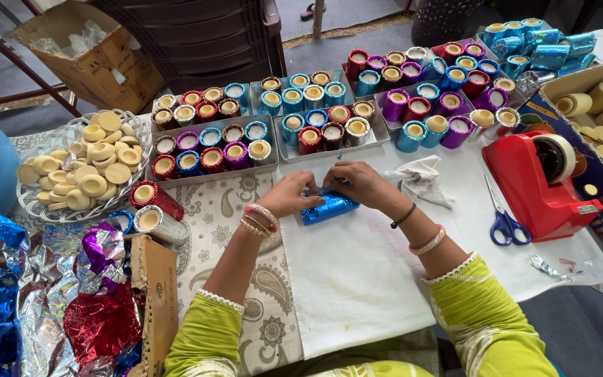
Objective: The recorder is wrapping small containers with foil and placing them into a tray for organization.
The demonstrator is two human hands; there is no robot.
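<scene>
My left hand [289, 195] and my right hand [359, 183] both press on a short cylinder wrapped in shiny blue foil [329, 207], lying on its side on the white cloth [357, 279]. The fingers of both hands cover its top edge, and its near side shows below them. Bangles circle both wrists, and the sleeves are yellow-green.
Trays of foil-wrapped cups [207, 150] in several colours fill the far half of the table. A wire basket of plain cream cups [85, 167] sits left. A red tape dispenser [542, 181] and blue-handled scissors [504, 223] lie right. Loose foil sheets [50, 293] pile at the near left.
</scene>
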